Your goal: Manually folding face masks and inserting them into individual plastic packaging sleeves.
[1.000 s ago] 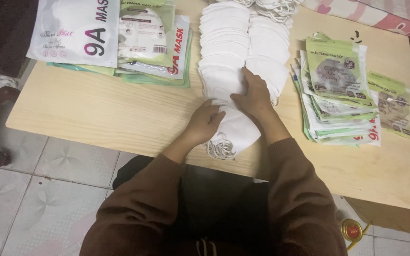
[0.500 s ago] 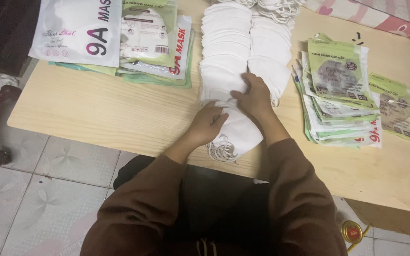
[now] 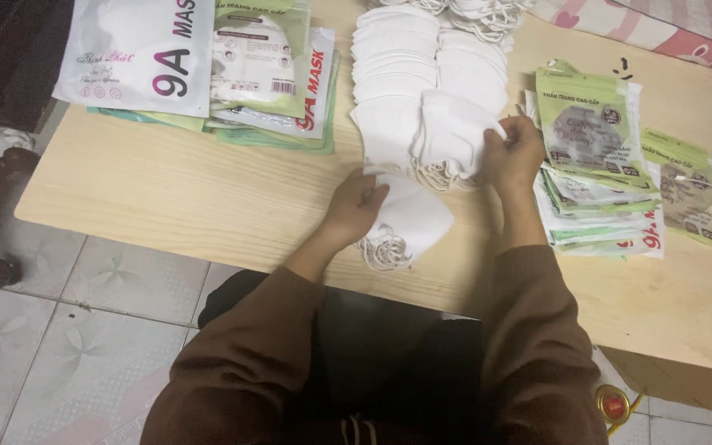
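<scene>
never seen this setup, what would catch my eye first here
The long rows of white masks down the middle of the wooden table. The right hand lifts a few from them while the left hand rests on a small pile at the near edge. Stacks of packets lie at the left and right.

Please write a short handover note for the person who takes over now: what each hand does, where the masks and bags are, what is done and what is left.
Left hand: rests on a small pile of white masks at the table's near edge.
Right hand: pinches one mask lifted off the long mask rows.
Bags: green ones stacked right, white and green ones far left.
Done: a few masks gathered in the pile.
Left: most masks are in the rows, unbagged.
</scene>
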